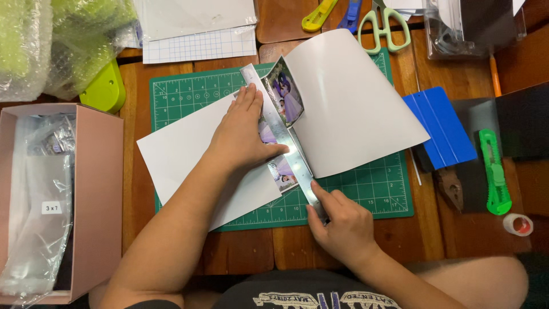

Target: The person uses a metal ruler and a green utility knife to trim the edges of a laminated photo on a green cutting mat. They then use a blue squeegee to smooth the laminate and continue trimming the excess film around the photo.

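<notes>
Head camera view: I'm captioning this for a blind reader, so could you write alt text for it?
A person's left hand presses a metal ruler across a photo print between white sheets on a green cutting mat, while the right hand grips the ruler's near end. Scissors, a blue squeegee and a green utility knife lie around on the wooden table.

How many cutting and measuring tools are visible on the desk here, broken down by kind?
Utility knives: 3 — green, yellow, blue
Scissors: 1
Metal ruler: 1, with the left hand pressing on it and the right hand at its near end
Cutting mat: 1
Total: 6
</notes>
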